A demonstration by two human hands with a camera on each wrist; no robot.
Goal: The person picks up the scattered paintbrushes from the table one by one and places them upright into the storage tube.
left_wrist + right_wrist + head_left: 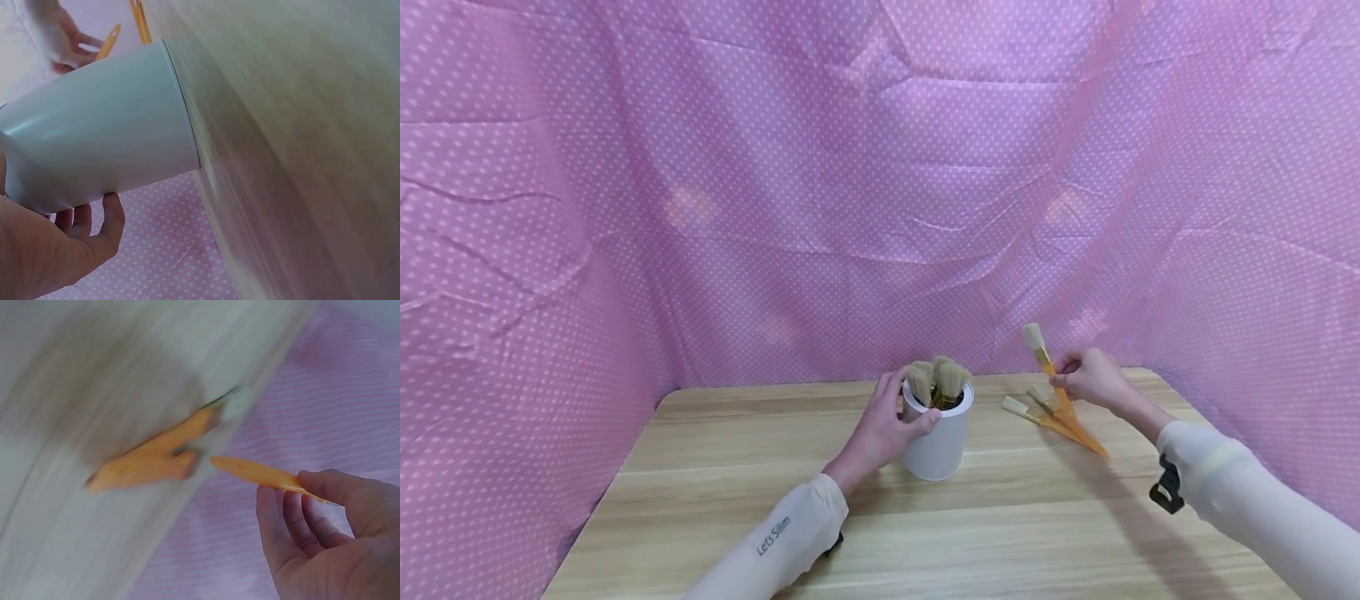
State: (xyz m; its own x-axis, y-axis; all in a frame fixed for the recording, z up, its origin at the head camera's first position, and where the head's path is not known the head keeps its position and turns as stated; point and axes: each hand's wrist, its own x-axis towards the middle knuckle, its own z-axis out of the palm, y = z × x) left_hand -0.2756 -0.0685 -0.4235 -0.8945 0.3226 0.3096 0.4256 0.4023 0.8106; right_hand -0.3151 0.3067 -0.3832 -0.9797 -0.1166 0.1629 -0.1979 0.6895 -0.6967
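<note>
A white cylindrical cup [934, 450] stands upright on the table, with several pale-bristled brushes [951, 379] in it, bristles up. My left hand [886, 425] grips the cup near its rim, thumb on the near side and fingers round the far left side. To the right, my right hand [1093, 382] pinches the orange handle of a paintbrush [1045, 360], raised with its bristles up. In the right wrist view the handle [250, 472] sits between thumb and fingers. Below that hand, two more orange-handled brushes [1060, 427] lie on the table, their handles overlapping.
The light wood-grain table [737, 500] ends at a back edge close behind the cup. Pink dotted cloth [850, 208] hangs at the back and both sides. A dark strap [1167, 486] is on the right wrist.
</note>
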